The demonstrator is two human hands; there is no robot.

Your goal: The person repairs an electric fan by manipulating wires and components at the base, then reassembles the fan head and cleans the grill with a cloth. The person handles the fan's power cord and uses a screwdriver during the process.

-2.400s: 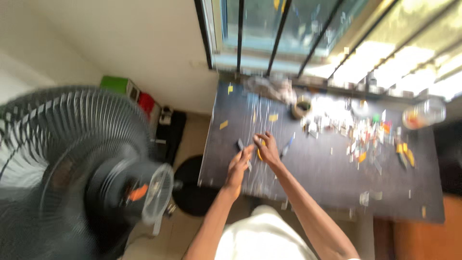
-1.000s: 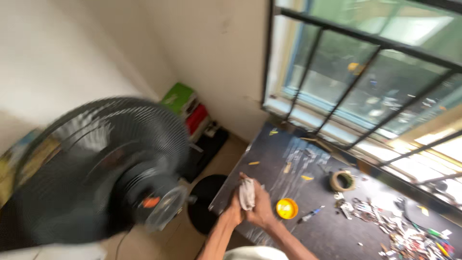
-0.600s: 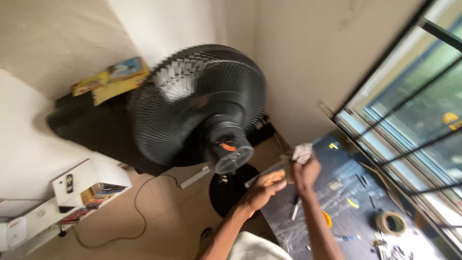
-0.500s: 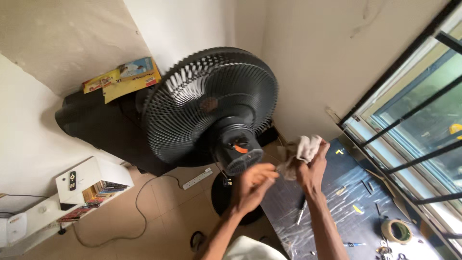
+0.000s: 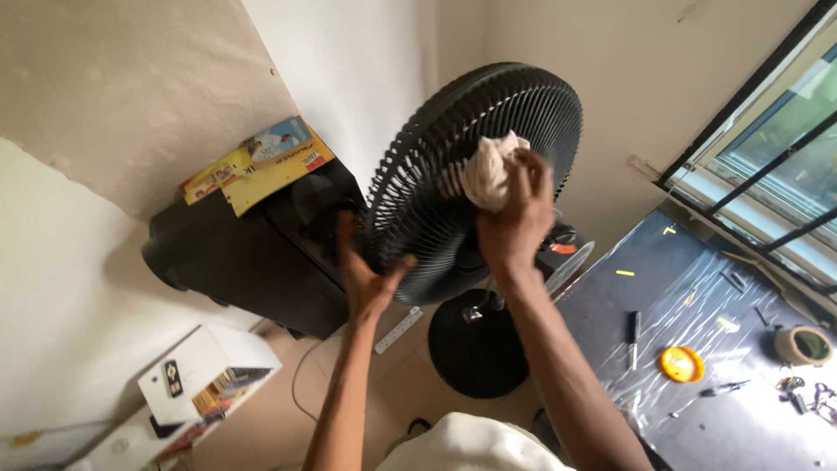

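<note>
Right hand [image 5: 514,209] now pressing clenched white rag [image 5: 488,170] onto fan grille [image 5: 453,174], up from table; left hand [image 5: 366,275] open, bracing grille's lower edge.

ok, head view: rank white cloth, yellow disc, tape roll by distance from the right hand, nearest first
From the right hand:
1. white cloth - bunched in that hand, pressed against the black fan grille.
2. yellow disc - lower right, on the dark table.
3. tape roll - far right on the same table, near the window.
</note>
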